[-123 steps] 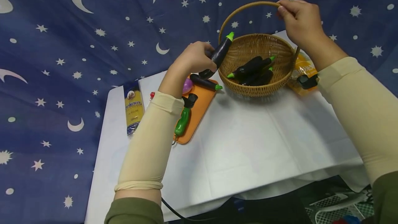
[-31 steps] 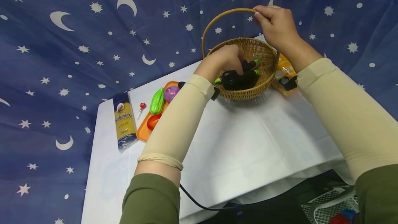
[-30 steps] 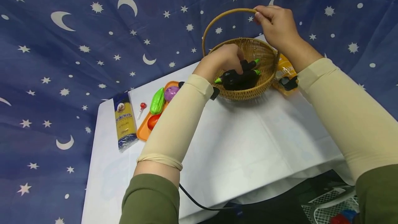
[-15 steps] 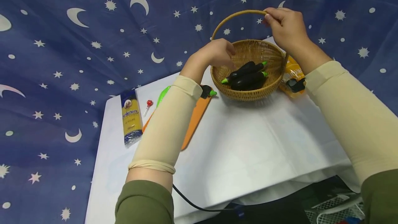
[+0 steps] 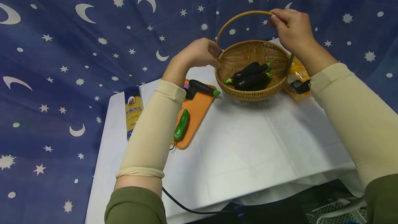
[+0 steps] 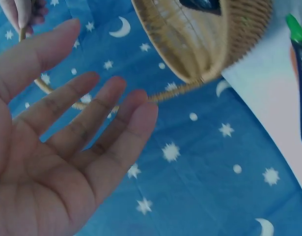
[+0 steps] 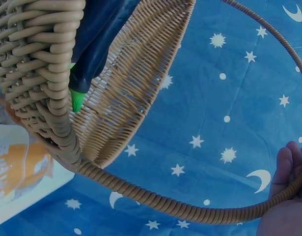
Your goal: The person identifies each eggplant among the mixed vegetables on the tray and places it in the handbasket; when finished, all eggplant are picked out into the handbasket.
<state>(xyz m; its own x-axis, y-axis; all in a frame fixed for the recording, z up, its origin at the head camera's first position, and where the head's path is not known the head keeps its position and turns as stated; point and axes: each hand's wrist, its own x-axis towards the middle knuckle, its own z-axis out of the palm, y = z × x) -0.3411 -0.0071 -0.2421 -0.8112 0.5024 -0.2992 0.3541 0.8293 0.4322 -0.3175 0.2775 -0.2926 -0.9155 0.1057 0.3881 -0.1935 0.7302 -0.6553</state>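
My right hand grips the wicker basket's handle near its right side. The basket is tipped toward me, and several dark eggplants with green stems lie inside. Just off the basket's left rim is my left hand, holding nothing; in the left wrist view its fingers are spread and slightly bent. Below that hand another eggplant lies at the far end of an orange tray. A green pepper rests nearer me on the tray, partly behind my forearm.
A yellow and blue packet lies on the white table at the left. An orange packet sits behind the basket's right side. A starry blue cloth hangs behind. A black cable runs below my left sleeve.
Earlier my left hand carried an eggplant beside the basket, then lowered it inside. It has since let go and moved left, out over the rim. My right hand keeps holding the handle.
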